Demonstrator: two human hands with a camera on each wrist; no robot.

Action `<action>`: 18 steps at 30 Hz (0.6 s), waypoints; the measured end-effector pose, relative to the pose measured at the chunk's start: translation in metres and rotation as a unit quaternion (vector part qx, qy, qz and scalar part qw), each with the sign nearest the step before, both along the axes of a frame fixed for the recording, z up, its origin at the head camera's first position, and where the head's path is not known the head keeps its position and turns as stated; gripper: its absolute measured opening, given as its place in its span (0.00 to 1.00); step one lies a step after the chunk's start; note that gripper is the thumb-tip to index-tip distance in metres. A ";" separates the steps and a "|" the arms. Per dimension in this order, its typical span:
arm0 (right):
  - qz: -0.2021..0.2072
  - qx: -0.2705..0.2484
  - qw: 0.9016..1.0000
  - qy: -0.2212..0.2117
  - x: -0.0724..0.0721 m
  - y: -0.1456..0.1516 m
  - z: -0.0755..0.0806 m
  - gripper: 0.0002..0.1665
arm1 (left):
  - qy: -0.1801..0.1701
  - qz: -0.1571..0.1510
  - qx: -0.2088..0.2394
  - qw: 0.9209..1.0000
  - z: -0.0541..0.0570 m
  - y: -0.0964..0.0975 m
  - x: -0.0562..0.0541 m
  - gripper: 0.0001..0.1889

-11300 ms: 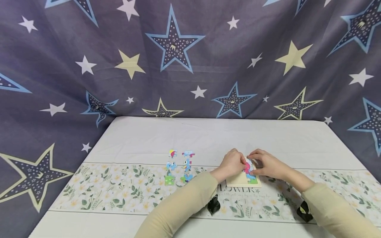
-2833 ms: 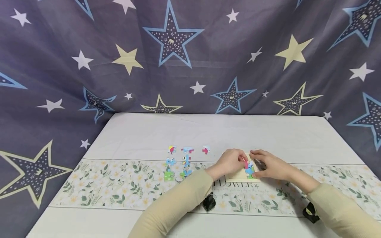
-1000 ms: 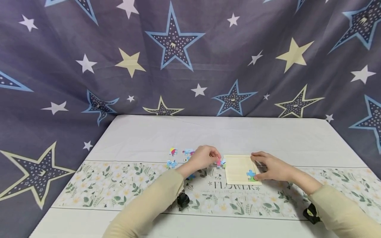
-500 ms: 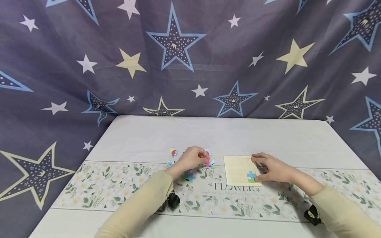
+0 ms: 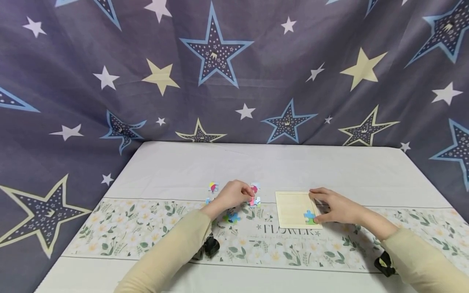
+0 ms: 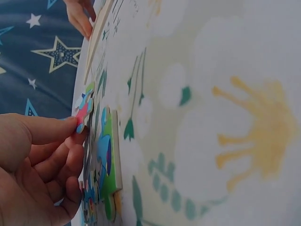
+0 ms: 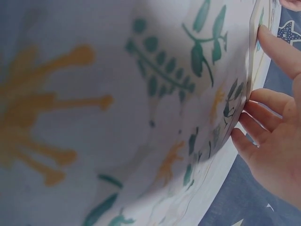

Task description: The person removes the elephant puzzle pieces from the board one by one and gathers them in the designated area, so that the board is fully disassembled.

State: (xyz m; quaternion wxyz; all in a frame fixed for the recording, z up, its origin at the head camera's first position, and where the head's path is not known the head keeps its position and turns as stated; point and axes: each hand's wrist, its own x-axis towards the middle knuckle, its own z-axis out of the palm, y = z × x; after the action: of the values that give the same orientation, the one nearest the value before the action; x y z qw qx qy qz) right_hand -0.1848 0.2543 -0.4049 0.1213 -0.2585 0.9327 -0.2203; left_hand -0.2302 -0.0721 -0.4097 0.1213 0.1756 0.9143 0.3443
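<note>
In the head view, my left hand (image 5: 232, 194) pinches a pink and blue jigsaw piece (image 5: 253, 202) between thumb and index finger, low over the table. In the left wrist view that jigsaw piece (image 6: 83, 112) is tilted, its edge at the thumb tip. My right hand (image 5: 338, 207) rests at the right edge of a pale wooden puzzle tray (image 5: 289, 209). In the right wrist view its thumb (image 7: 277, 49) touches the tray's rim and the other fingers lie spread along the edge. One blue and green jigsaw piece (image 5: 309, 217) lies in the tray's lower right corner.
More jigsaw pieces lie around my left hand: a yellow and red piece (image 5: 213, 187), a red and white piece (image 5: 255, 186) and a blue and green piece (image 5: 232, 217). My left forearm covers others. A floral runner (image 5: 146, 232) crosses the white table (image 5: 176, 162).
Earlier, joined pieces filled the tray's right side. My left hand has since carried the pink piece left from the tray, beside the loose pieces. My right hand stays at the tray.
</note>
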 end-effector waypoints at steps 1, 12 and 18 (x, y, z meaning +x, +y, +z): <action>0.000 -0.001 1.000 -0.001 0.000 0.000 0.000 0.50 | 0.001 0.001 -0.002 1.000 0.000 0.001 0.000 0.02; 0.002 0.001 1.000 0.001 0.000 0.001 -0.001 0.50 | -0.001 0.012 -0.014 1.000 0.000 0.006 -0.001 0.02; 0.002 0.002 1.000 -0.001 -0.001 0.002 -0.001 0.50 | 0.007 0.011 -0.025 1.000 0.000 0.009 -0.001 0.02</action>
State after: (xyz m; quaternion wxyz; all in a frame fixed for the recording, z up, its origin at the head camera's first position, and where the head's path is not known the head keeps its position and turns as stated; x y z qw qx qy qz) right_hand -0.1861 0.2559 -0.4063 0.1233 -0.2601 0.9323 -0.2189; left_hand -0.2314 -0.0629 -0.4098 0.1154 0.1652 0.9254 0.3211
